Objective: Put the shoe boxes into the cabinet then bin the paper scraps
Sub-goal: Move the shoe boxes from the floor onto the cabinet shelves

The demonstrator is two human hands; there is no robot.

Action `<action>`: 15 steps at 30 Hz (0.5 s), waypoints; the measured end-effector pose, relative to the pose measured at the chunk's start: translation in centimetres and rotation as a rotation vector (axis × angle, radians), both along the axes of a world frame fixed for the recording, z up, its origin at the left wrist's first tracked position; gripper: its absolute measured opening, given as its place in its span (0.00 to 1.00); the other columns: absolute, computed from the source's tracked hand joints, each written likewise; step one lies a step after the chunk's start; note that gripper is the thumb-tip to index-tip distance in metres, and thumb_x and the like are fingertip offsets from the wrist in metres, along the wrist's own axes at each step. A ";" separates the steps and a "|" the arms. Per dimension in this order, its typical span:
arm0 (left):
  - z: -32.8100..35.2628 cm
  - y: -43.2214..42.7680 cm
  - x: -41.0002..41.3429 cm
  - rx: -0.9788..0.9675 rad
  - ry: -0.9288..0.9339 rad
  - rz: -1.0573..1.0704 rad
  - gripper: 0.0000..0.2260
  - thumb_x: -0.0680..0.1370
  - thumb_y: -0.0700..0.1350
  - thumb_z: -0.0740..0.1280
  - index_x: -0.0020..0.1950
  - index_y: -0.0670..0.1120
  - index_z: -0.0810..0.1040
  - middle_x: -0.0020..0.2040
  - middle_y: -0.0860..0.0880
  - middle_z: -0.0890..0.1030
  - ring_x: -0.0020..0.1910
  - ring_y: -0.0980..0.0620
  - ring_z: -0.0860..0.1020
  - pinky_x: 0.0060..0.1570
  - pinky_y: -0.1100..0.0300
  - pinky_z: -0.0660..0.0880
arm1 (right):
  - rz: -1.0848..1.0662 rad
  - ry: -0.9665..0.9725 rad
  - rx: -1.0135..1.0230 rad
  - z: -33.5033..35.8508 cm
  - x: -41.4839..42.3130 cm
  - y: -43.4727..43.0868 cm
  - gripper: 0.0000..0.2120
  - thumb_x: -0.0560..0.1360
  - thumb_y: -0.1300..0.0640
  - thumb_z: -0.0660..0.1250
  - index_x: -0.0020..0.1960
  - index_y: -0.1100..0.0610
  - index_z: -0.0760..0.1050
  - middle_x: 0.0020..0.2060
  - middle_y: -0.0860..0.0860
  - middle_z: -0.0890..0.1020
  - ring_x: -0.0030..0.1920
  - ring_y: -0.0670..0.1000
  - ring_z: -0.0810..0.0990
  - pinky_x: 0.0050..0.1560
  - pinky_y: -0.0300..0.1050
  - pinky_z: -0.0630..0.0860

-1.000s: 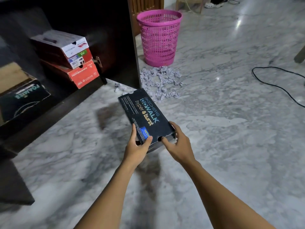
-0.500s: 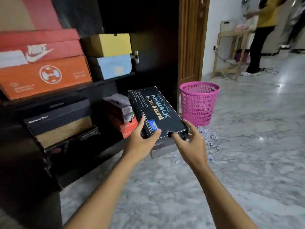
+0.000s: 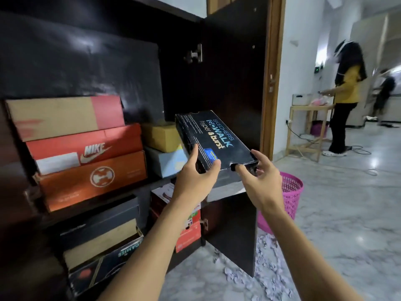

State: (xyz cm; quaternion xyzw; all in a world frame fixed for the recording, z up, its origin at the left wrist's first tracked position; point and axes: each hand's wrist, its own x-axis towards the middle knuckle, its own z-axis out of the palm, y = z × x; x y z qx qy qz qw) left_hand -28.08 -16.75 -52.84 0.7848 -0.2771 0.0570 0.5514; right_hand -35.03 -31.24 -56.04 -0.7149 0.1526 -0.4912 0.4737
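Observation:
A black Skechers shoe box [image 3: 208, 135] is held up in front of the dark cabinet [image 3: 86, 61], level with the yellow box [image 3: 161, 135] on the upper shelf. My left hand [image 3: 196, 177] grips its near left corner. My right hand [image 3: 258, 181] holds its near right end, a finger in the lid notch. Crumpled white paper scraps [image 3: 267, 272] lie on the marble floor by the cabinet's open door. The pink mesh bin [image 3: 288, 196] stands behind my right wrist.
Upper shelf holds stacked red and orange boxes [image 3: 91, 161] and a blue box [image 3: 167, 161]; lower shelf holds several more. The open cabinet door [image 3: 232, 231] stands just right of the shelves. A person [image 3: 345, 101] stands at a wooden table [image 3: 303, 131] far right.
The black box has been lifted from the floor up to the upper shelf level, both hands still on it. The view has risen from floor to cabinet.

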 end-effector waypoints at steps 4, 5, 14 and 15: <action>4.1 1.9 1.5 -0.046 -0.014 -0.048 0.33 0.76 0.62 0.65 0.78 0.62 0.54 0.69 0.58 0.72 0.63 0.57 0.72 0.56 0.64 0.65 | -0.032 -0.017 -0.029 5.3 2.0 1.8 0.31 0.69 0.43 0.71 0.70 0.49 0.72 0.49 0.40 0.82 0.52 0.45 0.82 0.58 0.50 0.79; 4.9 2.1 1.9 -0.065 -0.017 -0.048 0.33 0.76 0.62 0.65 0.78 0.61 0.55 0.69 0.58 0.72 0.63 0.58 0.72 0.55 0.64 0.65 | -0.035 -0.024 -0.043 6.4 2.6 2.0 0.31 0.69 0.43 0.70 0.70 0.49 0.72 0.51 0.43 0.83 0.52 0.45 0.82 0.58 0.49 0.79; 9.5 0.9 9.5 -0.142 -0.053 -0.002 0.33 0.75 0.62 0.66 0.77 0.58 0.60 0.76 0.53 0.66 0.73 0.52 0.66 0.66 0.60 0.64 | 0.006 -0.016 -0.054 11.2 10.4 0.7 0.29 0.71 0.44 0.70 0.69 0.52 0.73 0.51 0.46 0.84 0.49 0.41 0.82 0.47 0.33 0.74; 9.7 0.2 10.8 -0.147 -0.033 0.004 0.33 0.75 0.63 0.66 0.77 0.58 0.60 0.75 0.52 0.66 0.72 0.50 0.67 0.68 0.57 0.66 | 0.016 -0.013 -0.061 11.6 11.7 0.1 0.29 0.71 0.44 0.70 0.69 0.52 0.73 0.51 0.46 0.84 0.48 0.41 0.82 0.47 0.34 0.75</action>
